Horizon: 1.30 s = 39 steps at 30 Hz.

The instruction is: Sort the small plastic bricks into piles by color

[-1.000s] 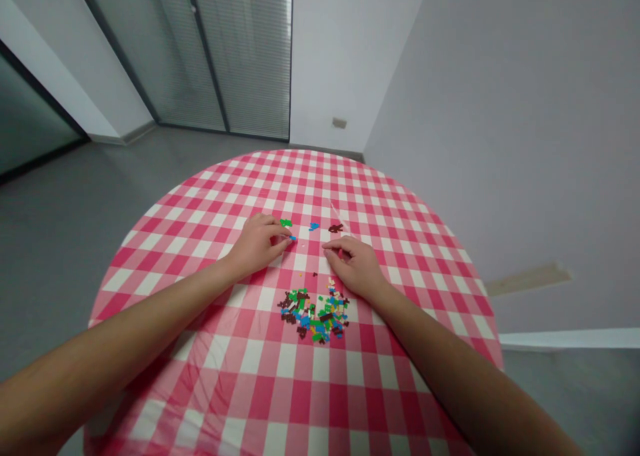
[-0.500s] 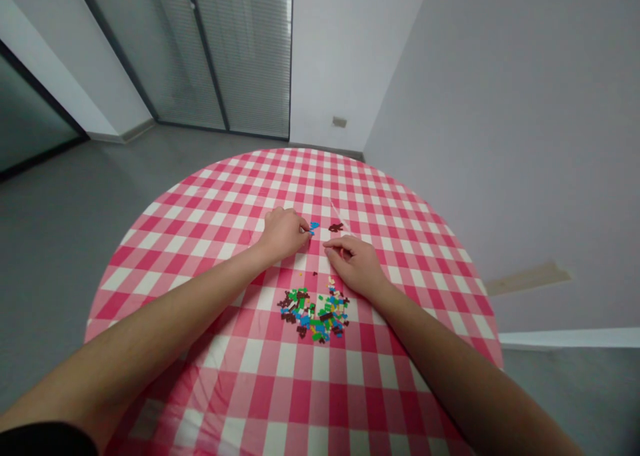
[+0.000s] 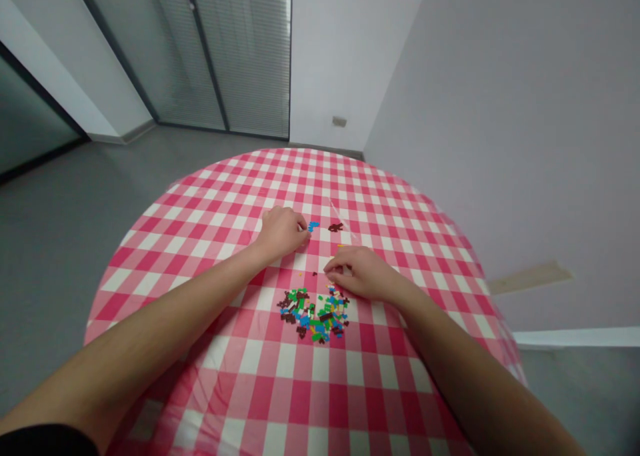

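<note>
My left hand (image 3: 284,231) rests on the far middle of the table with its fingers curled. Its thumb and fingertip come together beside a small group of blue toy bricks (image 3: 313,226); whatever is between them is too small to make out. My right hand (image 3: 361,273) hovers just beyond a pile of mixed toy bricks (image 3: 315,319), thumb and index finger slightly apart with nothing visible between them. A small cluster of brown bricks (image 3: 335,227) lies right of the blue ones. Near the right knuckles is a yellow piece (image 3: 341,245).
A red and white checked cloth (image 3: 240,389) covers the round table. A single small brown brick (image 3: 315,274) lies between the hands and the pile, with a tiny yellowish piece (image 3: 300,274) to its left. Beyond stand a glass partition (image 3: 250,56) and white walls.
My right hand has moved back towards the pile, away from the blue and brown groups, and the yellow piece has come into view. My left hand has shifted slightly left.
</note>
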{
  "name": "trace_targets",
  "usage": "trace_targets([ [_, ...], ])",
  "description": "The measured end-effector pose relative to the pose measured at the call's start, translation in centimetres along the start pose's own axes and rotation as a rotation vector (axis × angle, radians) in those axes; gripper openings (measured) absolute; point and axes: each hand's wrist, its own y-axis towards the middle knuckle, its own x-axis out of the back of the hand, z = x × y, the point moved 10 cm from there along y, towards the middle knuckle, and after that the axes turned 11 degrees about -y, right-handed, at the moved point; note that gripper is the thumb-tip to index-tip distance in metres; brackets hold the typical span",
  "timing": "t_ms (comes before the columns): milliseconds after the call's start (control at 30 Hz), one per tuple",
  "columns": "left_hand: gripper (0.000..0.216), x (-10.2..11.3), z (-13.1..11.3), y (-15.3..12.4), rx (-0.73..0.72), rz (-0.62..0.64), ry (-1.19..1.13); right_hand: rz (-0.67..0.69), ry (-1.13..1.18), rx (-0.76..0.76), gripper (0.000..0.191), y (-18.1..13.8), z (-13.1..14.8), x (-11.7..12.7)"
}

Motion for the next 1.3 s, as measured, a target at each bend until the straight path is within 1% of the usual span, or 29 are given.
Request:
trace_targets([
  [100, 0.009, 1.0, 0.1, -0.5, -0.004, -0.015, -0.017, 0.074, 0.005, 0.053, 0.018, -0.2, 0.7, -0.1],
  [200, 0.011, 2.3, 0.2, -1.0, -0.013, -0.017, -0.039, 0.108, 0.009, 0.079, 0.019, -0.3, 1.0, -0.3],
  [267, 0.014, 3.1, 0.3, -1.4, -0.007, -0.016, -0.079, 0.114, 0.008, 0.081, 0.021, -0.3, 1.0, -0.4],
  [367, 0.019, 3.7, 0.7, -2.3, 0.061, 0.021, -0.16, 0.095, 0.02, 0.081, 0.027, -0.3, 0.9, -0.4],
  [433, 0.02, 3.5, 0.6, -3.1, 0.088, 0.064, -0.2, 0.087, 0.025, 0.079, 0.026, -0.3, 0.9, -0.4],
  [567, 0.02, 2.5, -0.8, -4.9, 0.025, 0.144, -0.248, 0.116, 0.021, 0.067, 0.021, -0.4, 0.8, -0.6],
  [733, 0.02, 1.6, -2.3, -6.0, -0.063, 0.25, -0.34, 0.133, 0.063, 0.082, 0.033, -0.5, 1.0, -0.6],
  [800, 0.02, 1.6, -2.1, -6.0, -0.055, 0.277, -0.358, 0.149, 0.056, 0.08, 0.033, -0.5, 0.9, -0.7],
  [933, 0.015, 1.9, -1.3, -6.0, -0.041, 0.283, -0.374, 0.148, 0.051, 0.09, 0.029, -0.5, 0.9, -0.8],
  [1133, 0.017, 1.2, -1.7, -7.3, -0.117, 0.433, -0.447, 0.162, 0.035, 0.091, 0.02, -0.4, 0.9, -1.1],
  [1300, 0.016, 0.5, -1.8, -7.6, -0.131, 0.484, -0.411, 0.156, 0.031, 0.101, 0.017, -0.3, 1.0, -1.3],
])
